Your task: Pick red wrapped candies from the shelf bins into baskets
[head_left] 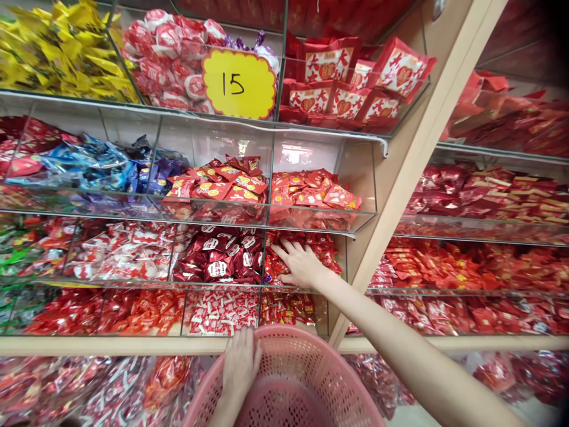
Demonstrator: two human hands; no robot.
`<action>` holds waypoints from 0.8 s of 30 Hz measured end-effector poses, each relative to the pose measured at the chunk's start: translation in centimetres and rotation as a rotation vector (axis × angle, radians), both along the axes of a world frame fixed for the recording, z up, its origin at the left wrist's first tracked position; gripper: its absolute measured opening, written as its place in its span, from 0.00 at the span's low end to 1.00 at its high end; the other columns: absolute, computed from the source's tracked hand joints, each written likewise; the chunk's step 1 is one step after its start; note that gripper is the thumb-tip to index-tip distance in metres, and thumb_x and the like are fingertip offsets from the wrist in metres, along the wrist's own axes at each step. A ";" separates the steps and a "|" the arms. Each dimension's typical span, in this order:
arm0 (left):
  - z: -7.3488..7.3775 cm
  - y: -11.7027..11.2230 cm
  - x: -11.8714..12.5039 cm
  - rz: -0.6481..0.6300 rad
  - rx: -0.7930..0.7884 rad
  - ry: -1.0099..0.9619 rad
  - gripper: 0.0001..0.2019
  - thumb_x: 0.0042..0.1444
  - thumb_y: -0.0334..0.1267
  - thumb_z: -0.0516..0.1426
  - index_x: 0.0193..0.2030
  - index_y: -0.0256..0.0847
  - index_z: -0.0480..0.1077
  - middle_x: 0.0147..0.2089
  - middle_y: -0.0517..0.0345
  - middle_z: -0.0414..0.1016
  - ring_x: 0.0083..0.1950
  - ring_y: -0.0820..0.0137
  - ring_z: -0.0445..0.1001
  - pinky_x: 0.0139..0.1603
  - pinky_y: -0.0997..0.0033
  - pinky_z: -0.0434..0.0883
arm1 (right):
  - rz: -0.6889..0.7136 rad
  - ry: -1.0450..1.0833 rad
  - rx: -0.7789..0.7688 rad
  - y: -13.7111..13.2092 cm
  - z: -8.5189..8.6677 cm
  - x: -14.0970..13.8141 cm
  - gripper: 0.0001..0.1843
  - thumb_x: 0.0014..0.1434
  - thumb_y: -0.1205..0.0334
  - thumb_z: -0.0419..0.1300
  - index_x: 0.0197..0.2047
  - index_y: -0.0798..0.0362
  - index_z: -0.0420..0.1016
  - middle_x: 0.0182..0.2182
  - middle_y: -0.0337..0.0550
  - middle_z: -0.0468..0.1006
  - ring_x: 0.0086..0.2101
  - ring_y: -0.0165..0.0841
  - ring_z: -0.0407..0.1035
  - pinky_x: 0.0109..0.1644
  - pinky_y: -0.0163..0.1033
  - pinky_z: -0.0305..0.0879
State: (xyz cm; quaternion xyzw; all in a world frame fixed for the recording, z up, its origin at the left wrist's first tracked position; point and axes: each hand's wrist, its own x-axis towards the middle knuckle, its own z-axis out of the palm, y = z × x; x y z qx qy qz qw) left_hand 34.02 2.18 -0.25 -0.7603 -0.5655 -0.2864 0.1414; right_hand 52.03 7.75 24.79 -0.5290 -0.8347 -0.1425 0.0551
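Note:
My right hand (299,261) reaches into a clear bin on the third shelf row and lies spread over small red wrapped candies (328,246); its fingers are apart and flat on the pile. My left hand (240,362) grips the far rim of a pink perforated plastic basket (311,379), held below the shelves at the bottom centre. The part of the basket I can see has nothing in it.
Clear acrylic bins fill the shelves: dark red candies (222,258) left of my right hand, red-orange packets (311,193) above, blue wrappers (98,163), yellow ones (57,47). A yellow tag marked 15 (239,83) hangs on top. A slanted wooden post (413,154) divides off more red candy bins on the right.

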 end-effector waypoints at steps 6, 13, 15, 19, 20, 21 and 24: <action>0.2 0.0 0.0 -0.003 0.019 -0.008 0.13 0.58 0.38 0.46 0.44 0.37 0.66 0.39 0.53 0.70 0.41 0.67 0.66 0.42 0.66 0.63 | -0.010 -0.114 0.081 0.6 0.4 -0.6 0.35 0.51 0.49 0.59 0.60 0.48 0.54 0.56 0.54 0.60 0.52 0.47 0.57 0.50 0.54 0.59; 0.1 0.0 -0.1 -0.002 0.004 0.004 0.13 0.58 0.37 0.46 0.45 0.37 0.66 0.39 0.53 0.70 0.41 0.67 0.66 0.42 0.67 0.63 | 0.040 -0.165 0.175 0.6 0.4 -1.2 0.32 0.49 0.53 0.61 0.56 0.48 0.57 0.49 0.51 0.66 0.46 0.43 0.61 0.41 0.43 0.65; 0.1 0.0 0.0 0.003 0.012 0.004 0.13 0.58 0.37 0.46 0.45 0.37 0.66 0.38 0.53 0.70 0.40 0.67 0.66 0.42 0.67 0.63 | 0.045 -0.173 0.167 0.5 0.4 -1.3 0.29 0.50 0.55 0.61 0.55 0.48 0.58 0.48 0.51 0.66 0.44 0.42 0.63 0.40 0.41 0.66; 0.1 0.0 0.0 0.004 0.024 0.007 0.13 0.58 0.37 0.46 0.45 0.37 0.65 0.38 0.53 0.70 0.40 0.67 0.66 0.42 0.67 0.63 | 0.067 -0.157 0.120 0.9 0.7 -0.9 0.22 0.54 0.58 0.57 0.52 0.49 0.61 0.50 0.51 0.65 0.46 0.41 0.63 0.39 0.39 0.66; 0.1 0.1 0.0 0.002 0.028 0.009 0.13 0.58 0.38 0.46 0.45 0.37 0.65 0.38 0.53 0.70 0.40 0.67 0.66 0.42 0.67 0.63 | 0.071 -0.140 0.107 1.1 0.9 -0.7 0.21 0.55 0.59 0.56 0.52 0.49 0.61 0.51 0.51 0.64 0.47 0.41 0.63 0.39 0.39 0.66; 0.1 0.1 0.0 0.000 0.032 0.010 0.13 0.58 0.38 0.46 0.45 0.37 0.65 0.39 0.53 0.70 0.40 0.67 0.66 0.42 0.67 0.63 | 0.075 -0.121 0.091 1.3 1.0 -0.4 0.19 0.56 0.59 0.55 0.52 0.49 0.61 0.51 0.51 0.64 0.47 0.40 0.64 0.39 0.38 0.66; 0.1 0.1 0.0 0.001 0.040 0.006 0.13 0.58 0.38 0.46 0.45 0.37 0.65 0.38 0.53 0.70 0.40 0.67 0.66 0.42 0.67 0.62 | 0.085 -0.051 0.041 1.9 1.4 0.4 0.18 0.58 0.62 0.52 0.52 0.50 0.60 0.51 0.50 0.64 0.44 0.38 0.67 0.41 0.38 0.66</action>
